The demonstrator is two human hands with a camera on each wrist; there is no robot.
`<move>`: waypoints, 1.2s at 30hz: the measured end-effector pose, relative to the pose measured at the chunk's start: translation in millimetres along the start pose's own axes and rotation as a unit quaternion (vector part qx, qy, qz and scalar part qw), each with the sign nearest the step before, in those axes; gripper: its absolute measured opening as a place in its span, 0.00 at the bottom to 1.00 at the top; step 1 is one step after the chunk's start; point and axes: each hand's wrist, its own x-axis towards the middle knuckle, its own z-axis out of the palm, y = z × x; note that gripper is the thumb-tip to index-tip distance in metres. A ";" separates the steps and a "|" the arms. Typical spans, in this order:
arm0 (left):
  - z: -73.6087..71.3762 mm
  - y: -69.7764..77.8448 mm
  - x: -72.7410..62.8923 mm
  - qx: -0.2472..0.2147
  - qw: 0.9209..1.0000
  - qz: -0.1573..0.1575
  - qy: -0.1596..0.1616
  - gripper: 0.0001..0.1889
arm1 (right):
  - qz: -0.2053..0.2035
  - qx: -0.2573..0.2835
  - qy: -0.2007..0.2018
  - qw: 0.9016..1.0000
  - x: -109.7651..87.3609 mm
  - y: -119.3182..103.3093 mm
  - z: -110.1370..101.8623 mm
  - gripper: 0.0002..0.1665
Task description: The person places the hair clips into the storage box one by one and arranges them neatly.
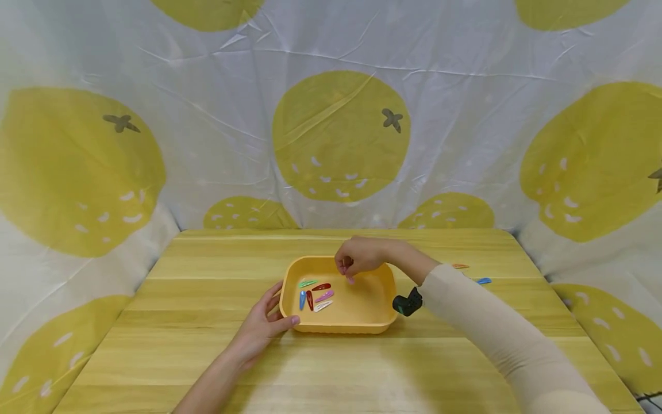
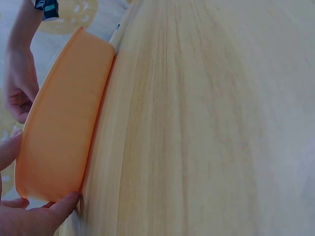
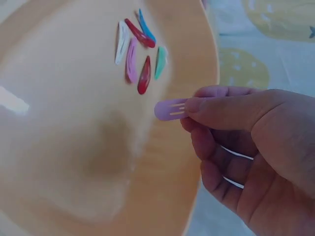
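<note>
My right hand [image 1: 359, 254] is over the back of an orange plastic basin [image 1: 357, 329], pinching a light purple hair clip [image 3: 171, 109] between thumb and forefinger. The clip's rounded, slotted end points out past the fingertips. At the basin's left end my left hand [image 1: 264, 322] grips the wall, thumb on the front rim and fingers around the outside. Several snap hair clips lie on the left part of the basin floor: a green clip [image 1: 307, 284], two red ones, a blue clip [image 1: 302, 300], a pink clip [image 1: 324, 295] and a white clip [image 1: 323, 306].
On the wooden table [image 1: 207, 345], right of the basin, lie an orange clip [image 1: 460, 266] and a blue clip on the tabletop [image 1: 483, 281], close to the right sleeve. A black device [image 1: 407, 303] sits at the right wrist. Fruit-printed cloth [image 1: 222, 132] hangs behind and at both sides.
</note>
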 end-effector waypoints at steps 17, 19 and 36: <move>-1.4 -0.2 0.6 -0.003 1.000 -0.003 0.002 0.47 | 0.007 -0.055 -0.009 0.998 31.2 -4.4 30.6 0.04; -1.4 -0.3 0.5 0.000 1.000 -0.003 0.002 0.47 | 0.007 -0.054 -0.013 0.998 33.5 -4.2 31.5 0.04; -1.1 -0.9 0.1 0.008 1.000 0.001 0.000 0.48 | 0.002 -0.079 -0.030 0.996 43.2 -2.1 39.8 0.10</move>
